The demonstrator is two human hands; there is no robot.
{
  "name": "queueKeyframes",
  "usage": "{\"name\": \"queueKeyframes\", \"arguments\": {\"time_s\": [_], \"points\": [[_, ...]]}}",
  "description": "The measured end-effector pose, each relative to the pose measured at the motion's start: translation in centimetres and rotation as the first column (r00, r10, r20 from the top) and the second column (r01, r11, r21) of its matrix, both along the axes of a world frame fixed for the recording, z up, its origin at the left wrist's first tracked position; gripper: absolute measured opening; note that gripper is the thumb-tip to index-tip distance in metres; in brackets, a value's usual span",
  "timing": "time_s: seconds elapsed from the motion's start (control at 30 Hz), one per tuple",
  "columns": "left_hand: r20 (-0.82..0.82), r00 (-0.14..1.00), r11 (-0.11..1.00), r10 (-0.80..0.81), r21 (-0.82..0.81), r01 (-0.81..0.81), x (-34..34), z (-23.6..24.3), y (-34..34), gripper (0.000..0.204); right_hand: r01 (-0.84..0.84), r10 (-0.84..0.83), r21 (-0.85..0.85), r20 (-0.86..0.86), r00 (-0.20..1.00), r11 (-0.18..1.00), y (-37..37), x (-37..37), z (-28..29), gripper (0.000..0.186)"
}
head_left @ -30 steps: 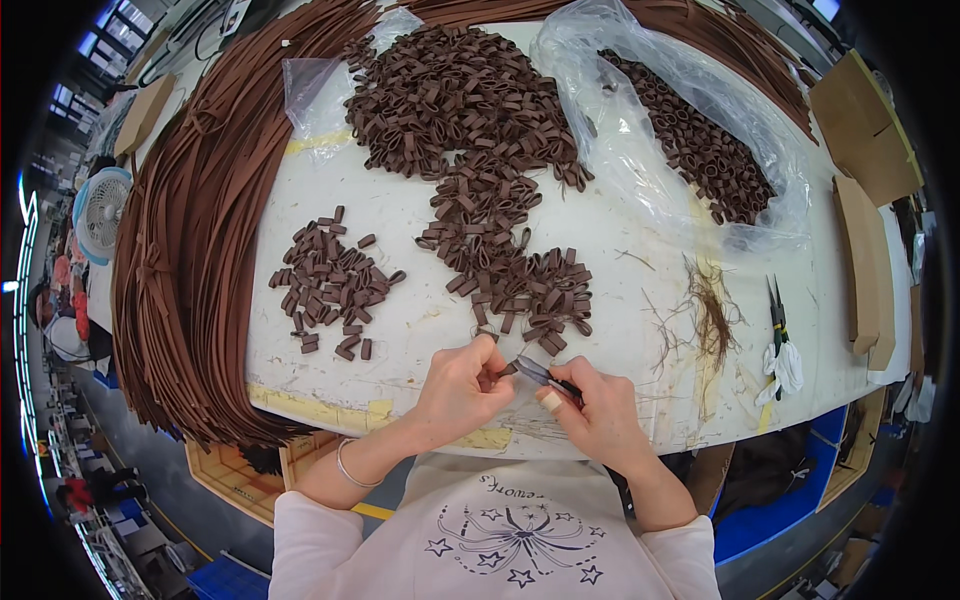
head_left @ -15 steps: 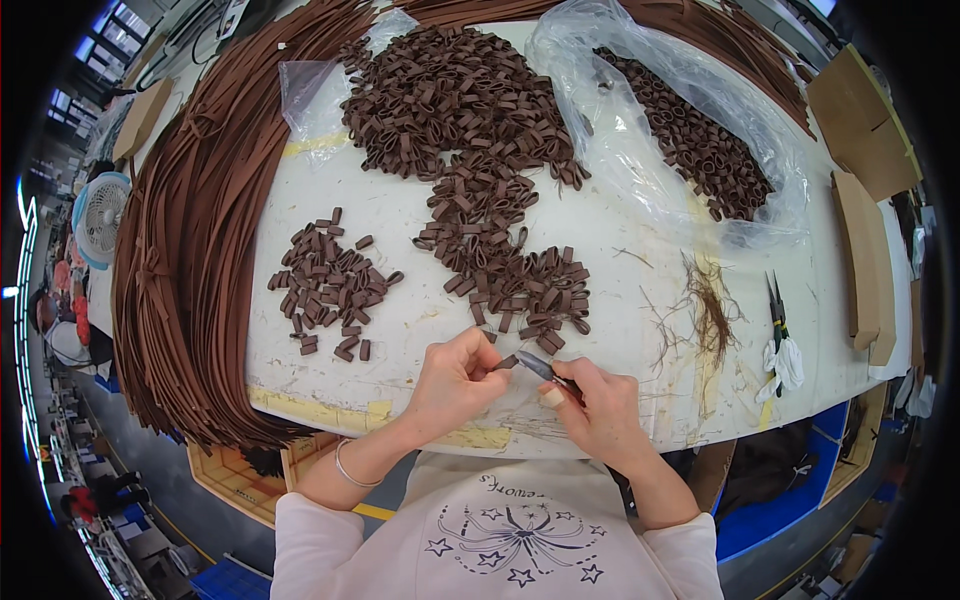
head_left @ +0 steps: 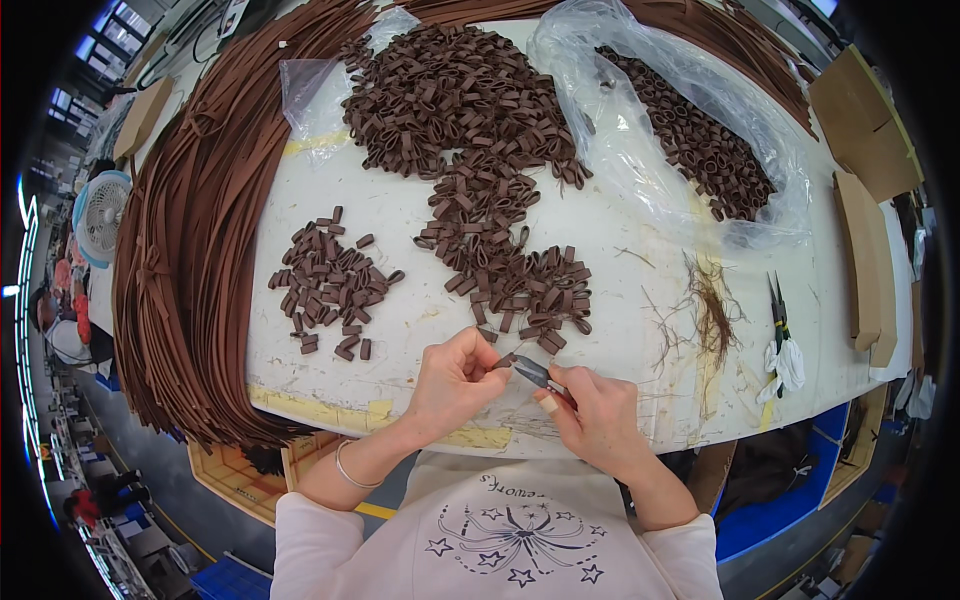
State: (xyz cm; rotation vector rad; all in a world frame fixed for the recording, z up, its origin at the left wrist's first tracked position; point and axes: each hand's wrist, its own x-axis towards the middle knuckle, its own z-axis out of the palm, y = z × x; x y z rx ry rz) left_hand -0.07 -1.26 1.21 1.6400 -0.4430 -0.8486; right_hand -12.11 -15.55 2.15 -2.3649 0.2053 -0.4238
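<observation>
Between the thumb and fingers of my left hand [head_left: 450, 388] is a small brown strap loop [head_left: 505, 361], mostly hidden by the fingertips. My right hand [head_left: 604, 418] is closed around grey thread snips [head_left: 533, 374], whose tip meets the loop's right end. A finger of that hand wears a light bandage. Just beyond both hands, a trail of brown loops [head_left: 500, 260] runs back to a large heap [head_left: 450, 100]. A smaller pile of loops [head_left: 330, 285] lies on the table to the left.
Long brown straps [head_left: 190, 270] cover the table's left side. A clear plastic bag [head_left: 625, 150] with more loops lies far right. Thread scraps [head_left: 712, 315] and black-tipped pliers [head_left: 778, 310] with white wrapping are at right. Cardboard boxes [head_left: 860, 270] stand along the right edge.
The snips have tilted and shifted slightly left, so their tip is now against the loop's end. My left hand has barely moved, and the piles look the same.
</observation>
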Motion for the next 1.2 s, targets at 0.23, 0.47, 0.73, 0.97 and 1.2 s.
{"name": "queueKeyframes", "arguments": {"time_s": [0.23,0.47,0.73,0.97,1.2], "points": [[0.068,0.997,0.999,0.038,-0.019,-0.037,-0.4,-0.1,-0.2,0.015,0.008,-0.008,0.003,0.047,0.999,1.000,0.0,0.1,-0.4,0.017],[-0.386,0.920,0.994,0.071,-0.046,-0.096,0.2,1.1,-0.2,0.006,0.084,-0.077,0.214,-0.042,0.996,0.973,-0.2,-0.3,0.1,0.019],[-0.896,0.443,0.940,-0.030,-0.175,-0.291,-0.3,0.3,0.4,0.022,0.045,0.041,0.507,-0.158,0.987,0.861,-0.2,-0.2,0.0,0.022],[-0.948,0.291,0.898,-0.128,-0.235,-0.371,-1.1,0.6,0.5,0.026,0.039,0.098,0.542,-0.221,0.970,0.840,-0.6,0.9,-0.2,0.021],[-0.951,0.270,0.906,-0.149,-0.241,-0.348,-1.2,0.1,0.6,0.027,-0.033,0.047,0.221,-0.057,0.997,0.975,-0.3,1.5,0.0,0.019]]}}
